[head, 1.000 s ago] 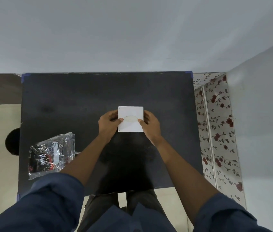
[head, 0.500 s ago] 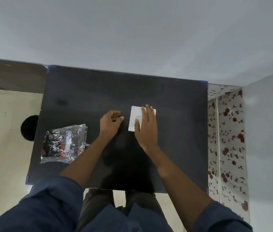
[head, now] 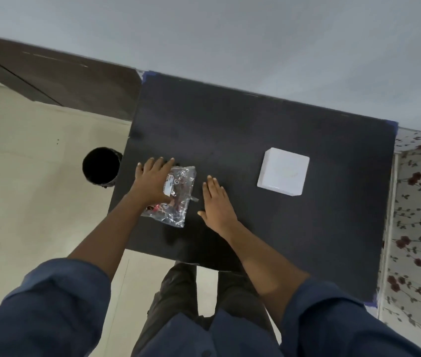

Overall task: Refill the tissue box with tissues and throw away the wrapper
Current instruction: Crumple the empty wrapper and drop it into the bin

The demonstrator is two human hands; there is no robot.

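Note:
A white square tissue box (head: 283, 174) with an oval slot on top stands alone on the right part of the black table (head: 242, 130). A crinkled clear plastic wrapper (head: 178, 199) with dark print and a white label lies near the table's left edge. My left hand (head: 154, 182) rests flat on the wrapper's left half, fingers spread. My right hand (head: 217, 202) hovers flat just right of the wrapper, fingers apart, holding nothing.
A black round bin (head: 101, 166) stands on the pale floor just left of the table. A wall with a red flower pattern (head: 420, 228) borders the table's right side. My legs are at the table's near edge.
Both hands have left the tissue box and moved left to the wrapper. My left hand now lies on the wrapper. The view has swung left, so the box appears further right.

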